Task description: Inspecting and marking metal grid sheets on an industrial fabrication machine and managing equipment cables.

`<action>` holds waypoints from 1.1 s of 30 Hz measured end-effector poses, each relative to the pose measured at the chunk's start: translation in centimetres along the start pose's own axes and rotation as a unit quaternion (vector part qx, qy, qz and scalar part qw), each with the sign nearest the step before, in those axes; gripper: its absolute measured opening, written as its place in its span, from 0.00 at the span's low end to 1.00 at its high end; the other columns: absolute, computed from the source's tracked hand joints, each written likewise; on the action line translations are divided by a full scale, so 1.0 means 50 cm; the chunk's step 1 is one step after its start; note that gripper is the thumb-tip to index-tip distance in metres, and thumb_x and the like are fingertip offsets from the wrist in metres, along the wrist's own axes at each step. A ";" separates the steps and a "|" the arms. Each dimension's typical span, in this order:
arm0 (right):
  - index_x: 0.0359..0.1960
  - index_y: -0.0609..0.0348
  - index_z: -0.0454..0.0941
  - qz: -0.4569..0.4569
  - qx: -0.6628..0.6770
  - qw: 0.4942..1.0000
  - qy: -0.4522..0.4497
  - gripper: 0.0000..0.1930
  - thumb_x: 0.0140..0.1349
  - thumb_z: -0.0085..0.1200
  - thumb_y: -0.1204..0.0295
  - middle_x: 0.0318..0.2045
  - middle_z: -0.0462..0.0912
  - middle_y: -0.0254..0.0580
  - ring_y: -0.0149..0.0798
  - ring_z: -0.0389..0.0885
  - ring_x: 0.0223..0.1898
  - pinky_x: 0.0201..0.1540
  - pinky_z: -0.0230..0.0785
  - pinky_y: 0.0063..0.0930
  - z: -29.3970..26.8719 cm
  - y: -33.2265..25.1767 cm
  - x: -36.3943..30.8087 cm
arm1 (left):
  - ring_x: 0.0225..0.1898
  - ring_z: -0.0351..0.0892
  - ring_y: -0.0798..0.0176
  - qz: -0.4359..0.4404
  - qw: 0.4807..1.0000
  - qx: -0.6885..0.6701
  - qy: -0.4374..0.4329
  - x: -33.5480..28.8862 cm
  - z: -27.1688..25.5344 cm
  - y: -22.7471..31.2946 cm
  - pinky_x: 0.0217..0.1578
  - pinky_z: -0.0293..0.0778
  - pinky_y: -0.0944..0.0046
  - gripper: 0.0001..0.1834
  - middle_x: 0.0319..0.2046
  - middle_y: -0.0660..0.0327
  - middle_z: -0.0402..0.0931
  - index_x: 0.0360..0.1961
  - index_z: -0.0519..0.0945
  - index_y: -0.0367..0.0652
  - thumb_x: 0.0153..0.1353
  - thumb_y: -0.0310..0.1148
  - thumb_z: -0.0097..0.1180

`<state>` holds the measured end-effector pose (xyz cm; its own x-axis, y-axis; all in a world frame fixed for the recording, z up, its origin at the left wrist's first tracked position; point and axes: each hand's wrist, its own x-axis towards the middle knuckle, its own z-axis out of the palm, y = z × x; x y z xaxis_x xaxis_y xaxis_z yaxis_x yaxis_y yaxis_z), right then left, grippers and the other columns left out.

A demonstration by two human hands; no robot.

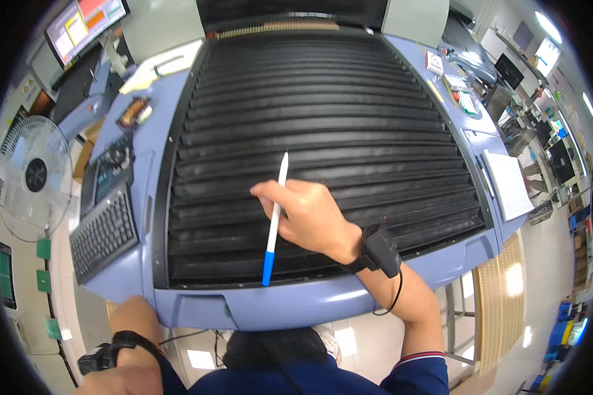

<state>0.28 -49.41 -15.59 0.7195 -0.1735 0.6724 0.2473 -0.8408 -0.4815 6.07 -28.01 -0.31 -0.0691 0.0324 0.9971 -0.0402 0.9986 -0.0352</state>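
A slim white pen (273,232) with a blue end is gripped in my right hand (313,216). My fingers are closed round its barrel, the narrow tip pointing away from me and the blue end toward me. Beneath them spreads the black ribbed bellows cover (323,135) of a machine with a blue-grey frame (323,299). Whether the pen touches the cover, I cannot tell. At the lower left, my left hand (135,315) is beside the frame's front corner, its fingers hidden from sight. Each wrist wears a black strapped device.
A black keyboard (104,232) lies on the left ledge, near a standing fan (36,174). A monitor (85,29) is at the far left. On the right ledge are a white paper pad (507,184) and small boxes (435,62). A perforated tan panel (499,303) stands lower right.
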 end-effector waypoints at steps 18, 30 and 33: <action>0.44 0.65 0.79 0.211 -0.040 0.961 0.175 0.17 0.52 0.52 0.88 0.37 0.86 0.51 0.39 0.86 0.41 0.44 0.74 0.27 -0.104 0.094 0.015 | 0.37 0.82 0.50 -0.468 0.588 0.658 -0.043 -0.350 -0.267 -0.059 0.38 0.77 0.56 0.22 0.39 0.49 0.80 0.50 0.74 0.37 0.59 0.38 0.62; 0.54 0.64 0.75 0.211 -0.125 0.959 -0.141 0.28 0.50 0.69 0.71 0.42 0.83 0.58 0.48 0.83 0.44 0.47 0.73 0.34 -0.068 0.117 0.013 | 0.46 0.78 0.47 -0.519 0.646 0.528 0.189 -0.357 -0.281 -0.061 0.50 0.72 0.54 0.26 0.45 0.47 0.78 0.55 0.74 0.35 0.60 0.40 0.60; 0.54 0.64 0.76 0.151 -0.140 0.977 -0.051 0.23 0.56 0.65 0.71 0.45 0.82 0.57 0.46 0.82 0.47 0.51 0.71 0.37 -0.057 0.141 -0.003 | 0.48 0.78 0.49 -0.398 0.731 0.496 0.246 -0.334 -0.265 -0.070 0.50 0.73 0.58 0.23 0.47 0.47 0.77 0.53 0.74 0.34 0.59 0.35 0.61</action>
<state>0.08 -56.77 -17.47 0.7968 -0.3957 0.4566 -0.1636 -0.8688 -0.4674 20.58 -31.50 -15.92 0.7269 -0.2882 0.6234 -0.5931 0.1943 0.7814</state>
